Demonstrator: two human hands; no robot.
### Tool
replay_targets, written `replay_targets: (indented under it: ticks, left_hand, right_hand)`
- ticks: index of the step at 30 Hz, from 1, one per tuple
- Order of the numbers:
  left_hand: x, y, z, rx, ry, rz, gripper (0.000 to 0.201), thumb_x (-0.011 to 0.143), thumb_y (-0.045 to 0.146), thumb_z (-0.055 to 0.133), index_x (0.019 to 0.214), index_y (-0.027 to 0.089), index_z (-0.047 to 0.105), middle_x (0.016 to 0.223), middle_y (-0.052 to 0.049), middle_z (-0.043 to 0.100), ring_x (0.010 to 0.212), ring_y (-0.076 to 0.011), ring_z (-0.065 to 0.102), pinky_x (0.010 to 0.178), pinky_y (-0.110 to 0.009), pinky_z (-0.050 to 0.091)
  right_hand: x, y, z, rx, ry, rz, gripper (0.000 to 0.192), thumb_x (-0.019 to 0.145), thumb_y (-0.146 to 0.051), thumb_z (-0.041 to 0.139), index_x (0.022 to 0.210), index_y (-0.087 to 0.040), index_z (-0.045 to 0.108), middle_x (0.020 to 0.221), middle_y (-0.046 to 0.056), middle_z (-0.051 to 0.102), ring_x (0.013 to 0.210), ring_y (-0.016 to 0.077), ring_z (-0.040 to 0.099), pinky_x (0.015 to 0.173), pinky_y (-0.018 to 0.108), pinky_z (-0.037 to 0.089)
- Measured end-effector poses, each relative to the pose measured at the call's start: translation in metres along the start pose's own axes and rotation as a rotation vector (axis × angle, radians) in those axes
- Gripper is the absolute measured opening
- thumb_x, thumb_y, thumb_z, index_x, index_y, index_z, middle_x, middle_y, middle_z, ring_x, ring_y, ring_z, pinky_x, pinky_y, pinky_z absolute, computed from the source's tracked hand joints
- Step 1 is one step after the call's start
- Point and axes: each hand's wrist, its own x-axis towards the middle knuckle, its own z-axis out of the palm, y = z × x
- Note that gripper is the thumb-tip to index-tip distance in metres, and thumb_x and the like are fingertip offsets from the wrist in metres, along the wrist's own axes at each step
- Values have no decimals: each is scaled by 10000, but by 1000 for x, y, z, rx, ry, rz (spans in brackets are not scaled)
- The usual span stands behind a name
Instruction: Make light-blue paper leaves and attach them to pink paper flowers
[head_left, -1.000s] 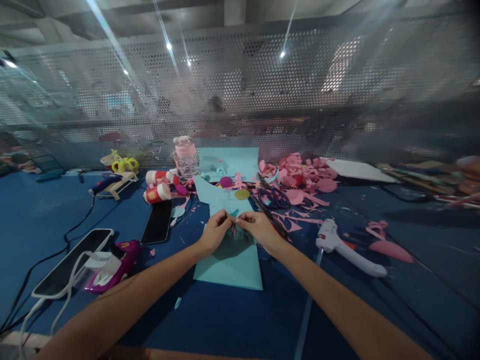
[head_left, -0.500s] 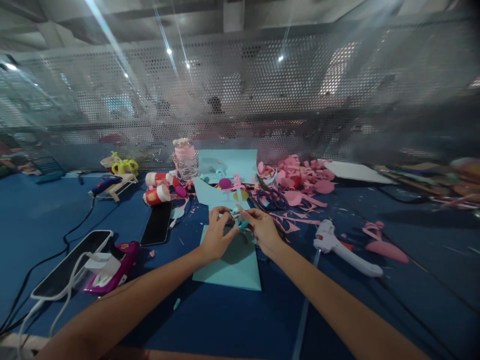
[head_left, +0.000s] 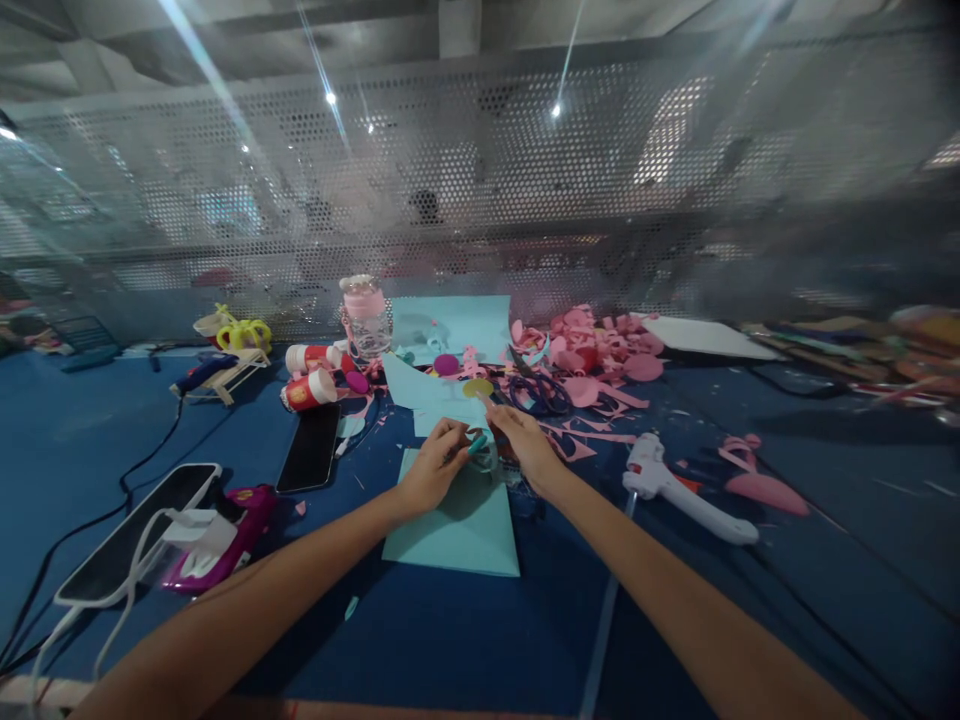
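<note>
At the middle of the blue table, two hands meet over one teal paper sheet lying flat. Left hand: fingers curled, its grip closed on one small teal piece held just above the sheet's far edge. Right hand: index finger extended toward the far edge of the table; whether its grip holds anything cannot be told.

Beyond the hands lie two more teal sheets and three coloured paper discs, one yellow disc nearest the right fingertip. One pair of scissors lies among pink paper scraps. One white glue gun rests toward the right edge. Two red-and-white glue tubes, one clear jar and two dark phones lie toward the left edge.
</note>
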Motion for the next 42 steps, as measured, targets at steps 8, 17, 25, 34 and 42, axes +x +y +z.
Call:
replay_targets:
  ticks: [8,17,25,34,42]
  left_hand:
    - [-2,5,-4,142,-47,37,158,839,237,442,695,172,444,1008,-65,432,1037,-192,413,930,-362,297]
    - [-3,7,-5,248,132,25,152,832,227,467,693,167,468,1063,-67,440,1079,-192,382,933,-366,277]
    - [-3,3,0,-188,40,-226,258,848,429,394,925,184,377,726,7,485,649,-105,465,625,-241,388]
    - [-2,7,0,-75,45,-224,526,683,283,638,1134,194,384,1037,-54,515,786,-122,502,675,-248,410]
    - [1,2,-2,-2,32,-260,122,757,274,514,809,166,487,620,51,489,575,-86,439,549,-206,330]
  right_hand:
    - [6,-1,-4,19,3,-41,317,510,-386,745,595,-174,526,516,-78,436,436,42,368,401,176,290]
    - [11,-3,-11,195,133,-119,344,521,-375,732,643,-201,461,413,-100,448,323,38,337,317,165,222]
    - [3,0,-4,-58,39,-285,295,651,-417,663,670,-207,457,428,-92,463,286,63,398,270,184,297]
    - [-8,7,8,-170,11,-384,329,668,-428,653,621,-202,418,474,-62,494,428,103,516,423,218,431]
    - [-7,3,4,-197,87,-386,320,668,-443,645,628,-203,436,541,-48,469,498,116,504,407,230,473]
